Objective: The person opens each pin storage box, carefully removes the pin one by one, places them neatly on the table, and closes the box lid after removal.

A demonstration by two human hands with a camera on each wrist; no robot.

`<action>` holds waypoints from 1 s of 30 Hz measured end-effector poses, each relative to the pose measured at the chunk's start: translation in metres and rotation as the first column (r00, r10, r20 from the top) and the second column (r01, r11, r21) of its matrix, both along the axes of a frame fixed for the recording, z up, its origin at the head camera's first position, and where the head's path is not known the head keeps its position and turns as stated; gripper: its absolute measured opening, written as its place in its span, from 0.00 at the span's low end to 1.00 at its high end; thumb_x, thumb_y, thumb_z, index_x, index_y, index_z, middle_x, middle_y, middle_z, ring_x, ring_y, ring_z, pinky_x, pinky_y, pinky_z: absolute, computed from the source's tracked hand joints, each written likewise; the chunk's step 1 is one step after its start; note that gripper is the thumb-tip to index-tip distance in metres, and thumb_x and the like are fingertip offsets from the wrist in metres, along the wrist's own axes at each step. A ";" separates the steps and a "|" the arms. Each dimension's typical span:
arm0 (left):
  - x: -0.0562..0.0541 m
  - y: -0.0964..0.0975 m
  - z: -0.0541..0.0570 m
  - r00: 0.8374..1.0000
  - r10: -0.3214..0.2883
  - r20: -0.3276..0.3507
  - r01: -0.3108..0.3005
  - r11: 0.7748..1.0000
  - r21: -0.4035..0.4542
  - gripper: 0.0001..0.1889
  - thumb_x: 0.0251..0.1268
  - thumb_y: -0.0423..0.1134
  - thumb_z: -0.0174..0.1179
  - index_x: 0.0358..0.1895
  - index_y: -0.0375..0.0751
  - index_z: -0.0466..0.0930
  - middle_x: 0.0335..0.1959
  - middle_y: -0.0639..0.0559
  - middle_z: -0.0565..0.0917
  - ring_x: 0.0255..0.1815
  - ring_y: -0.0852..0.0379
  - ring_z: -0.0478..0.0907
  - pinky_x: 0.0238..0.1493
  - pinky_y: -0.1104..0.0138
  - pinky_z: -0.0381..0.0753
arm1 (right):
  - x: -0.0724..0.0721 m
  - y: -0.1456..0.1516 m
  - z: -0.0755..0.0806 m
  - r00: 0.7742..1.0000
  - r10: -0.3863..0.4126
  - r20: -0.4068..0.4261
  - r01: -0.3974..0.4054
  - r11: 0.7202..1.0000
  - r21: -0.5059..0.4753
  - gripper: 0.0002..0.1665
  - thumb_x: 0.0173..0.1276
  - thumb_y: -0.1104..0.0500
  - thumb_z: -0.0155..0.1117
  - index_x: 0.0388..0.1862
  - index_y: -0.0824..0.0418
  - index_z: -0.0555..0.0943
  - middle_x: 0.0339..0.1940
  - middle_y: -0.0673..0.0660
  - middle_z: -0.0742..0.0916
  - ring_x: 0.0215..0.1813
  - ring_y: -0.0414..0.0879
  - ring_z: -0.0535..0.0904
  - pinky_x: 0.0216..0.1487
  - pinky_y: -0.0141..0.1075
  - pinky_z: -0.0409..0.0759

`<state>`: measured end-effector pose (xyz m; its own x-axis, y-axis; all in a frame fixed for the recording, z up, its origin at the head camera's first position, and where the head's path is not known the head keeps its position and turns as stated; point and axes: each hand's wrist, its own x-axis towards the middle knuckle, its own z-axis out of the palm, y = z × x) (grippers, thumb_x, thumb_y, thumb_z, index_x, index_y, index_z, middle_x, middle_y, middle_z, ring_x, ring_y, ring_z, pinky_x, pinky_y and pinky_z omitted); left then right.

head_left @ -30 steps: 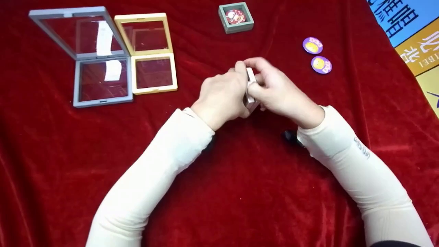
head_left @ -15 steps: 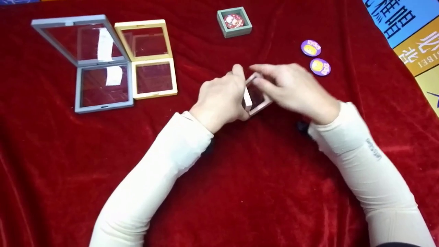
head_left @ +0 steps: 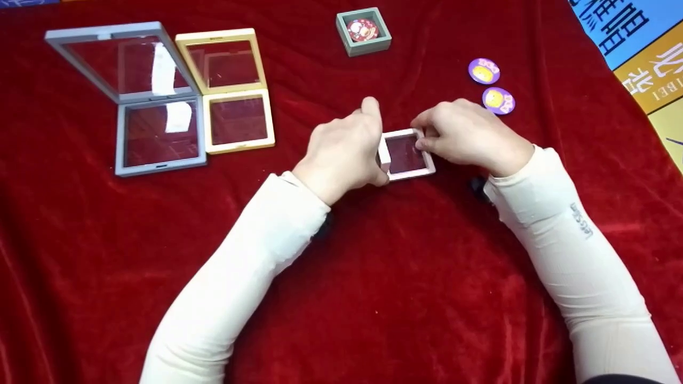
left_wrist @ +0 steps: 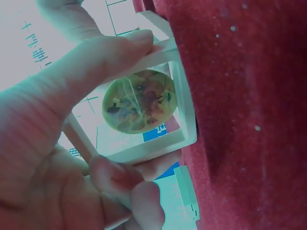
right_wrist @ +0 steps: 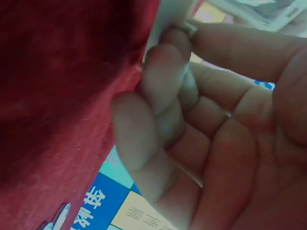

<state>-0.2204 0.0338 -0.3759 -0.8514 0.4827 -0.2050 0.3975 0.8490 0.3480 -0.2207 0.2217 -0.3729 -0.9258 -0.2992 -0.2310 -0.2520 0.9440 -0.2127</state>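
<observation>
A small pale pink-white hinged display frame (head_left: 411,175) stands unfolded between the hands in the head view. Its left half is raised on edge and the right half, with a clear window, lies out over the cloth. My left hand (head_left: 344,149) grips the raised half. In the left wrist view, thumb and fingers hold that half's rim (left_wrist: 190,110), and a round patterned badge (left_wrist: 139,103) shows in its window. At the far edge of the right half, my right hand (head_left: 472,136) pinches the rim between thumb and fingers. The right wrist view shows this edge (right_wrist: 171,10) at the fingertips.
A larger grey-blue frame (head_left: 160,169) and a yellow frame (head_left: 240,146) stand opened at the left. Behind the hands sits a green frame (head_left: 368,48) holding a red round badge. Two purple badges (head_left: 484,71) lie beyond the right hand on red velvet (head_left: 384,298).
The pink-white frame has gone from nearly folded together to unfolded, its right half swung down to the right. My right hand moved right with that half; the left hand stayed about in place.
</observation>
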 end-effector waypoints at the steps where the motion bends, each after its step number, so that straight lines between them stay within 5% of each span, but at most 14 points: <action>1: 0.000 0.000 0.000 1.000 -0.002 -0.001 0.002 1.000 0.002 0.39 0.40 0.51 0.75 0.51 0.43 0.59 0.42 0.53 0.80 0.40 0.51 0.82 0.40 0.56 0.80 | -0.001 0.001 -0.001 1.000 -0.003 0.007 0.003 1.000 0.000 0.07 0.61 0.60 0.62 0.38 0.56 0.84 0.19 0.53 0.80 0.26 0.46 0.70 0.27 0.36 0.65; 8: -0.001 -0.001 -0.001 1.000 -0.016 -0.004 0.016 1.000 0.010 0.38 0.40 0.52 0.74 0.51 0.43 0.60 0.42 0.53 0.80 0.39 0.50 0.82 0.40 0.56 0.80 | -0.002 0.001 -0.003 0.999 -0.036 0.012 0.036 0.999 0.001 0.13 0.60 0.58 0.65 0.44 0.57 0.84 0.23 0.55 0.82 0.28 0.47 0.73 0.28 0.37 0.67; 14: 0.000 -0.001 -0.001 0.999 -0.027 -0.017 0.027 1.000 0.001 0.38 0.41 0.51 0.74 0.52 0.42 0.60 0.42 0.52 0.79 0.39 0.50 0.82 0.41 0.56 0.81 | 0.007 -0.007 -0.002 0.995 0.028 -0.101 -0.020 0.996 0.082 0.14 0.59 0.59 0.61 0.45 0.57 0.82 0.33 0.59 0.84 0.33 0.55 0.77 0.28 0.47 0.71; 21: 0.000 0.000 0.001 0.999 -0.032 -0.024 0.032 0.999 -0.003 0.38 0.40 0.51 0.73 0.52 0.43 0.60 0.44 0.52 0.79 0.41 0.48 0.82 0.42 0.56 0.81 | 0.015 -0.015 0.002 0.956 0.215 -0.202 -0.244 0.960 -0.135 0.27 0.57 0.54 0.68 0.56 0.59 0.77 0.42 0.55 0.82 0.40 0.48 0.75 0.43 0.43 0.74; 26: 0.000 -0.001 0.001 0.999 -0.032 -0.021 0.032 0.999 -0.001 0.38 0.40 0.52 0.73 0.52 0.43 0.60 0.45 0.51 0.79 0.41 0.48 0.82 0.43 0.56 0.81 | 0.016 -0.016 0.002 0.957 0.234 -0.172 -0.266 0.944 -0.197 0.29 0.55 0.50 0.72 0.55 0.58 0.78 0.40 0.52 0.84 0.38 0.45 0.76 0.43 0.38 0.72; 30: 0.000 -0.002 0.000 0.999 -0.029 -0.024 0.029 1.000 -0.002 0.38 0.40 0.53 0.72 0.52 0.43 0.60 0.45 0.51 0.79 0.42 0.47 0.83 0.43 0.55 0.81 | 0.016 -0.019 0.000 0.947 0.266 -0.181 -0.299 0.935 -0.190 0.20 0.56 0.51 0.71 0.45 0.58 0.80 0.32 0.51 0.83 0.33 0.43 0.75 0.38 0.36 0.70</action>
